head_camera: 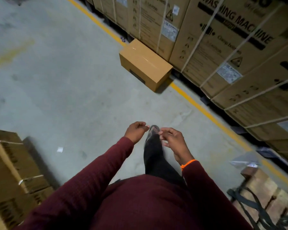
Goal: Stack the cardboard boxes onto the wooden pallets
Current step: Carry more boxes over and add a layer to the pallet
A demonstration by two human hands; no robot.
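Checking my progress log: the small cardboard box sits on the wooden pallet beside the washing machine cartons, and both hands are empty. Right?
Not quite. The head view shows the small cardboard box on the concrete floor, not on the wooden pallet. It is beside the washing machine cartons, and the left hand and right hand hold nothing.

Place: a warehouse.
Floor (56, 72): bare grey concrete with a yellow line (206, 113) painted on it.
Big boxes (239, 47): a long row behind the line, tied with straps (205, 30), marked "WASHING MACHINE".
Small box (145, 63): sits on the floor by the row.
Pallet (259, 185): wood, low right.
More boxes (8, 163): strapped, low left.
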